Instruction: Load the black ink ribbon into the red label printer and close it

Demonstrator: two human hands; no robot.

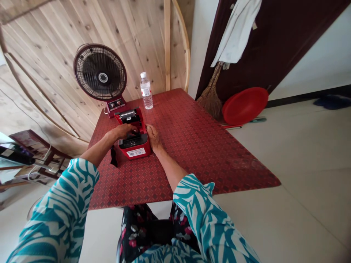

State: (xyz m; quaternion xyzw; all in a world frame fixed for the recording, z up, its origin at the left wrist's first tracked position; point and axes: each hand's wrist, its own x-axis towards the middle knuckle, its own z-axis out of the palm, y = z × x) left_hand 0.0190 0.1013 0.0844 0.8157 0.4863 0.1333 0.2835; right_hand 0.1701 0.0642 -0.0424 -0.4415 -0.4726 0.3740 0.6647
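Note:
A small red and black label printer (135,150) stands on the table with its lid (129,116) raised at the back. A white sticker (136,152) with print is on its front. From the left, my left hand (125,131) reaches into the open bay, its fingers bent downward. Their tips are lost in the dark inside, so anything between them is hidden. My right hand (153,137) is closed against the printer's right side, gripping its edge. Beside the printer's left front corner lies a black strap-like piece (113,157).
Behind the printer stand a dark red fan (100,72) and a clear water bottle (146,91). The table (192,153) has a red patterned cover. A broom (212,93) and a red basin (245,106) are at the right; a wooden chair (52,157) is at the left.

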